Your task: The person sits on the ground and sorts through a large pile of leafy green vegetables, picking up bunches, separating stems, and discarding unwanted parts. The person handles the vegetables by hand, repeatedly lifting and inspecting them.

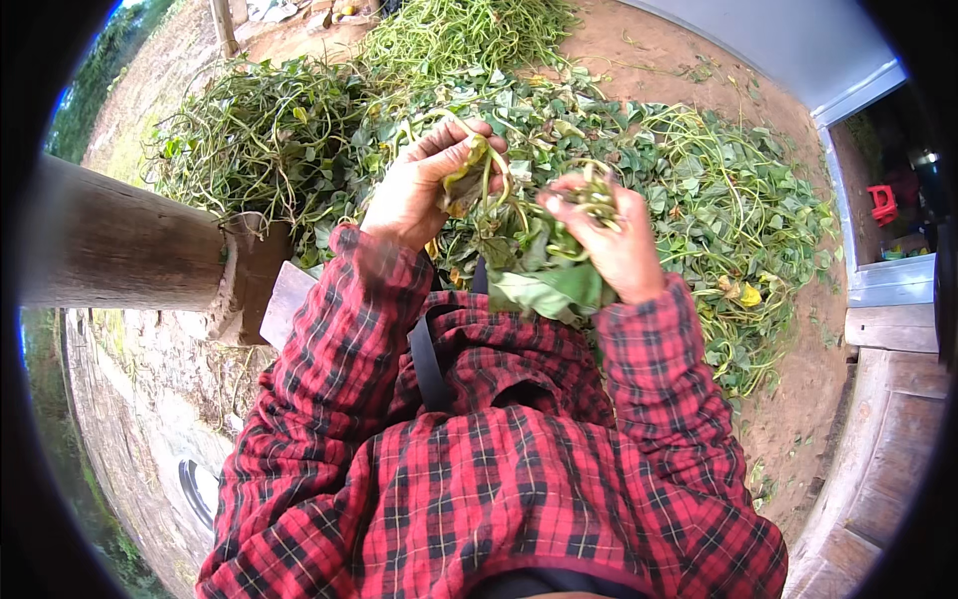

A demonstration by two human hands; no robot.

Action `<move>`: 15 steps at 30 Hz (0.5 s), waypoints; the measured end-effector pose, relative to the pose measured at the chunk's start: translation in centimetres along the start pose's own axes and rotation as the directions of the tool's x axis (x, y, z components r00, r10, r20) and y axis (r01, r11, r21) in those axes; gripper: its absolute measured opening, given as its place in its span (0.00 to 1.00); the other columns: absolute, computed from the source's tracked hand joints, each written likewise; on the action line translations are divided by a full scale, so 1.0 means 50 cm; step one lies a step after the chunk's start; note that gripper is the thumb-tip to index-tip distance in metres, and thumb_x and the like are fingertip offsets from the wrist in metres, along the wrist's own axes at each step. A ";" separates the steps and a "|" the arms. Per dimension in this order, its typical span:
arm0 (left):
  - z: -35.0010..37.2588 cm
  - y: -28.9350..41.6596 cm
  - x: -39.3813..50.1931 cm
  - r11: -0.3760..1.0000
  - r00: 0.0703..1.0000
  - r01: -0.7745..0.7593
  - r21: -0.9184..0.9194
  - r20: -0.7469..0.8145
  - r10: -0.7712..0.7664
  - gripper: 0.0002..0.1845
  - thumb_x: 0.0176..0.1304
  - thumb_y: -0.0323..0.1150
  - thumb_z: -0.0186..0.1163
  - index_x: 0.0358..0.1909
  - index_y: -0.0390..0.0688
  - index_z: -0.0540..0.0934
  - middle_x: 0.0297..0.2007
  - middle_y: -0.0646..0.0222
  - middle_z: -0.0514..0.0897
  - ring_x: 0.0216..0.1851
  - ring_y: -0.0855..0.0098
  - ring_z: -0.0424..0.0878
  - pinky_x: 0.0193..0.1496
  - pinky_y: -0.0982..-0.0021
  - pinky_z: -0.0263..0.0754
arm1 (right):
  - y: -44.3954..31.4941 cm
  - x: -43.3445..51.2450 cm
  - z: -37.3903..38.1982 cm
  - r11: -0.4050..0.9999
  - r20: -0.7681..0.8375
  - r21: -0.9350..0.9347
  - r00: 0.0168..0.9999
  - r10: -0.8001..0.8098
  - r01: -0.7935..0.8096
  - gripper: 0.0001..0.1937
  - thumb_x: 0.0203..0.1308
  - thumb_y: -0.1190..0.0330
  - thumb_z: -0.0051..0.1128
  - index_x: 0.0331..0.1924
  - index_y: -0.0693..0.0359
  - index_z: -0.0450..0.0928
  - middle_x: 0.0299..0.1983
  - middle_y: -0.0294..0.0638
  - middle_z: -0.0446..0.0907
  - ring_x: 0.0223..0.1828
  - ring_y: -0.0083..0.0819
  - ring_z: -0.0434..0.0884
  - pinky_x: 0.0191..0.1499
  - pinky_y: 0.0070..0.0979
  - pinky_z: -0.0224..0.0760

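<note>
Both my hands are raised before my chest, over the heap of green leaves and vines. My left hand (438, 176) pinches a pale green vine stem (488, 168) with a yellowed, partly brown leaf (458, 182) on it. To the right, my right hand (614, 228) is closed around a bunch of coiled vine stems (593, 196), slightly blurred. Green leaves (550, 288) hang below and between the hands, in front of my lap. The leaf heap (703, 187) spreads on the ground beyond them.
A tangled vine pile (262, 142) lies at the left, and a pile of stripped-looking stems (471, 34) at the top. A thick wooden post (127, 239) stands at the left. A metal-framed doorway (842, 202) and wooden planks (898, 419) are at the right. A round basin (198, 490) sits lower left.
</note>
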State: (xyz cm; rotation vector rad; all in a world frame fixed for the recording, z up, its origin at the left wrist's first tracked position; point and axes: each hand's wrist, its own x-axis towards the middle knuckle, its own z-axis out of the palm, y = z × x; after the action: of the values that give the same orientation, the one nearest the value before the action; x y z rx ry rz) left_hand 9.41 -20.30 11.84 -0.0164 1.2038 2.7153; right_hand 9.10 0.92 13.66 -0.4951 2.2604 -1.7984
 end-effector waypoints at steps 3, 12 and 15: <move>0.000 -0.004 -0.004 0.997 0.997 -0.063 0.034 0.039 0.062 0.13 0.59 0.29 0.56 0.45 0.37 0.75 0.41 0.63 0.80 0.40 0.72 0.79 0.43 0.71 0.74 | 0.016 0.017 0.044 0.991 0.023 0.111 0.996 -0.084 0.081 0.08 0.53 0.73 0.60 0.38 0.62 0.78 0.26 0.32 0.79 0.27 0.15 0.74 0.30 0.15 0.68; 0.000 -0.008 -0.007 0.999 0.999 -0.033 0.008 -0.021 0.033 0.10 0.61 0.27 0.53 0.44 0.37 0.75 0.38 0.62 0.80 0.34 0.74 0.78 0.41 0.74 0.74 | 0.035 0.019 0.063 0.985 0.095 0.160 0.992 -0.082 0.066 0.11 0.52 0.73 0.61 0.41 0.62 0.77 0.26 0.27 0.77 0.29 0.12 0.72 0.33 0.14 0.67; -0.009 -0.016 -0.003 0.998 0.999 0.024 -0.058 0.031 -0.022 0.10 0.61 0.27 0.52 0.43 0.37 0.75 0.37 0.62 0.80 0.33 0.75 0.79 0.39 0.75 0.75 | 0.026 0.017 0.060 0.987 0.129 0.150 0.988 -0.084 0.064 0.12 0.53 0.71 0.61 0.42 0.63 0.77 0.28 0.28 0.77 0.31 0.14 0.73 0.35 0.16 0.67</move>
State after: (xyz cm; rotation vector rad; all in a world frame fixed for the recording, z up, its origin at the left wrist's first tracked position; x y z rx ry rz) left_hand 9.67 -20.13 10.99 0.0037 1.1083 2.7200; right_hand 9.25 -1.87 11.71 -0.6596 2.0289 -1.8869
